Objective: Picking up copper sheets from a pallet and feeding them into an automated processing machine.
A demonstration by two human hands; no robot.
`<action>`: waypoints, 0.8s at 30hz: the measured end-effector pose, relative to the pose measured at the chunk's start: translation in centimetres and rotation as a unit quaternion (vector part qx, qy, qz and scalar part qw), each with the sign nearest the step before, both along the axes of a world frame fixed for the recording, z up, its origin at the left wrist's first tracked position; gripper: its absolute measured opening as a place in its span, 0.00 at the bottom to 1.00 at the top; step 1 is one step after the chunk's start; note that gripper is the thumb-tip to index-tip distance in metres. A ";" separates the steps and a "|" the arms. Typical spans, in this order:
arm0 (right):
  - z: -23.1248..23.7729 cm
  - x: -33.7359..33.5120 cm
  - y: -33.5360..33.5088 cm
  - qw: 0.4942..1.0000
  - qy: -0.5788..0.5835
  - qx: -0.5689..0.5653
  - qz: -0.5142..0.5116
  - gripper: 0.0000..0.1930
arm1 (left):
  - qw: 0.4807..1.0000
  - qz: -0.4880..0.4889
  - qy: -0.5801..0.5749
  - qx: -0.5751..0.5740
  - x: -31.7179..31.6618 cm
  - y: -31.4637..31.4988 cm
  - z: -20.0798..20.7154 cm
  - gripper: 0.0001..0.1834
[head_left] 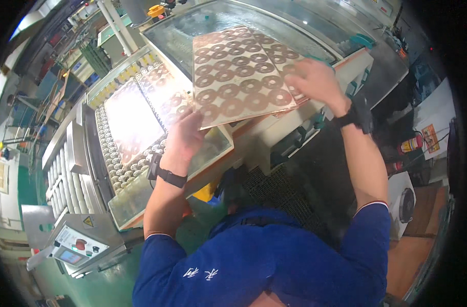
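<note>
A flat copper-toned panel (233, 77) printed with rows of dark ring shapes is tilted up over the edge of a glass-topped machine. My left hand (185, 137) is closed on its lower left corner. A second ringed panel (277, 53) shows partly behind the first, on its right. At that right side my right hand (315, 82) is bent over the panels' edge. Its fingertips are partly blurred, so its grip is unclear. Left of my left hand, two more panels (133, 115) lie on a bed of rollers (108, 153), one washed out by glare.
A control box (75, 245) with a small screen and red knob stands at lower left, beside white rollers (62, 179). The glass-topped tank (177, 38) runs along the back. At right are a fire extinguisher (410, 145) and a white fan unit (401, 204).
</note>
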State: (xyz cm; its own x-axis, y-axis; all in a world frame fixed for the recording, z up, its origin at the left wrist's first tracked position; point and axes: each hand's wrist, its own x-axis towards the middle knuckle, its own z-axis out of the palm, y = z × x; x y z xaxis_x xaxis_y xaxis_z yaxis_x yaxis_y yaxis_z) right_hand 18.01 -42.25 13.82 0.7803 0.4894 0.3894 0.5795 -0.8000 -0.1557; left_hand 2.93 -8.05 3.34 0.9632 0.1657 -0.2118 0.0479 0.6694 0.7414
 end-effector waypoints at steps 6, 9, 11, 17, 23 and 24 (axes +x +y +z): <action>-0.4 4.5 -6.8 0.981 0.117 -0.031 -0.154 0.43 | 0.999 0.014 0.009 0.030 -1.8 -1.2 3.3 0.16; -0.1 5.3 -6.9 0.979 0.145 -0.013 -0.141 0.41 | 0.999 0.014 -0.015 0.027 -2.3 -1.0 3.2 0.15; 0.3 5.9 -7.0 0.980 0.149 -0.008 -0.133 0.40 | 0.998 0.009 -0.021 0.066 -2.2 0.1 1.3 0.14; 0.0 7.0 -6.8 0.985 0.116 -0.022 -0.123 0.38 | 0.998 -0.007 -0.057 0.038 -2.6 0.8 0.2 0.10; -0.4 5.8 -5.8 0.977 0.095 -0.033 -0.189 0.35 | 1.000 0.003 -0.011 0.013 -2.9 -2.9 2.9 0.10; -0.6 6.1 -5.8 0.976 0.105 -0.031 -0.186 0.35 | 1.000 -0.010 -0.028 0.008 -2.7 -2.5 2.0 0.10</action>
State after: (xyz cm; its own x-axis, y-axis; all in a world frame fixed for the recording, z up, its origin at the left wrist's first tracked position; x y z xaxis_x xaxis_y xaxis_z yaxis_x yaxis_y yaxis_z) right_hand 24.13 -48.04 13.21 0.9683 0.1741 0.1793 0.2069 -0.9608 -0.1844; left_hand 0.22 -10.51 5.36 0.9766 0.1487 -0.1556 0.0202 0.6563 0.7542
